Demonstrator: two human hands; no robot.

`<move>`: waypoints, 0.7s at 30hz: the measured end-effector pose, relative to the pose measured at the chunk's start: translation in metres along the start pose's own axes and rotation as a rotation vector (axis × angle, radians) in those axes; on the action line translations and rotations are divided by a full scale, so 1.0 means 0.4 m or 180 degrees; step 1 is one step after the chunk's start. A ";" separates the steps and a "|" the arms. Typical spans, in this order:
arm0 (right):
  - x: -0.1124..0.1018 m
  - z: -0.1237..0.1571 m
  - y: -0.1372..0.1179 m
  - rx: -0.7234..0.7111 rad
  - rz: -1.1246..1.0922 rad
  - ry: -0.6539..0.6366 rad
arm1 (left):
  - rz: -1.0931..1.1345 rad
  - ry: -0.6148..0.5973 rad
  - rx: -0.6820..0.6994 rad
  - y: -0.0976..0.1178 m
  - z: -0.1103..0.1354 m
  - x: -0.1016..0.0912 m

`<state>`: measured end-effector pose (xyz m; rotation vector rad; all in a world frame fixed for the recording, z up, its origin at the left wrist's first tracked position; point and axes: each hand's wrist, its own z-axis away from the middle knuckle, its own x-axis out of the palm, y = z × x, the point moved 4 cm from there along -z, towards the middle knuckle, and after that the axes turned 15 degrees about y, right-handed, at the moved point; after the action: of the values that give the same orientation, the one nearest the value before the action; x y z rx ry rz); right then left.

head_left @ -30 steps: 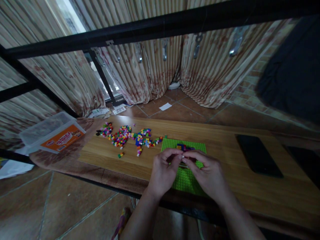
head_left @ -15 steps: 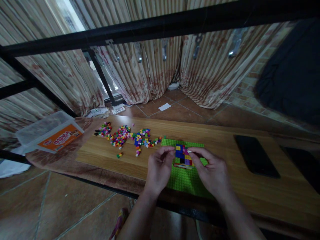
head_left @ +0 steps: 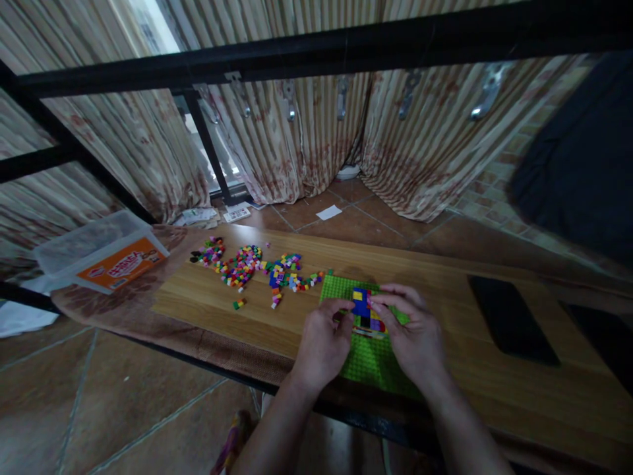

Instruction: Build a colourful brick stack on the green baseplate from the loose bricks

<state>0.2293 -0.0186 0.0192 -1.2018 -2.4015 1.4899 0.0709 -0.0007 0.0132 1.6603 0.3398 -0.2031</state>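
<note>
A green studded baseplate (head_left: 370,359) lies on the wooden board (head_left: 208,307) in front of me. On it stands a small patch of blue, yellow, black and purple bricks (head_left: 366,310). My left hand (head_left: 324,343) rests at the patch's left side, fingers curled, thumb and forefinger pinched near its edge. My right hand (head_left: 413,333) sits at the patch's right side with fingertips pressed on the bricks. Whether either hand holds a loose brick is hidden.
A scatter of several small coloured bricks (head_left: 252,267) lies left of the baseplate. A clear plastic box with an orange label (head_left: 106,254) stands at the far left. A black phone (head_left: 509,320) lies on the right. A black metal bar (head_left: 316,56) crosses overhead.
My hands have come apart and moved down onto the baseplate, uncovering the brick patch. The view has shifted slightly.
</note>
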 end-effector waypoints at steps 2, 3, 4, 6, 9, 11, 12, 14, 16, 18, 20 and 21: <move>0.006 0.005 0.014 0.0170 -0.0070 0.0024 | -0.0052 -0.0012 0.0037 0.001 0.001 0.000; 0.009 0.007 0.020 0.0251 -0.0112 0.0033 | -0.0081 -0.0016 0.0058 0.002 0.001 -0.001; 0.011 0.008 0.024 0.0322 -0.0147 0.0040 | -0.0111 -0.0015 0.0080 0.004 0.001 -0.001; 0.014 0.010 0.028 0.0424 -0.0191 0.0065 | -0.0164 -0.0009 0.0115 0.009 0.002 -0.003; 0.017 0.011 0.027 0.0517 -0.0257 0.0076 | -0.0177 -0.0011 0.0124 0.014 0.004 -0.006; 0.020 0.013 0.030 0.0606 -0.0318 0.0056 | -0.0187 -0.0023 0.0111 0.014 0.006 -0.006; 0.022 0.015 0.033 0.0668 -0.0347 0.0045 | -0.0189 -0.0030 0.0105 0.014 0.006 -0.006; 0.025 0.019 0.042 0.0806 -0.0375 0.0048 | -0.0181 -0.0032 0.0101 0.014 0.007 -0.007; 0.027 0.024 0.049 0.0911 -0.0377 0.0057 | -0.0170 -0.0035 0.0090 0.015 0.007 -0.007; 0.027 0.026 0.052 0.0938 -0.0354 0.0070 | -0.0166 -0.0047 0.0074 0.017 0.008 -0.008; 0.027 0.027 0.051 0.0927 -0.0346 0.0091 | -0.0159 -0.0065 0.0066 0.018 0.009 -0.008; 0.027 0.027 0.050 0.0928 -0.0351 0.0101 | -0.0152 -0.0070 0.0073 0.019 0.010 -0.008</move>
<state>0.2287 -0.0152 -0.0057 -1.0047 -2.0985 1.6971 0.0706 -0.0056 0.0207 1.6723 0.3620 -0.2615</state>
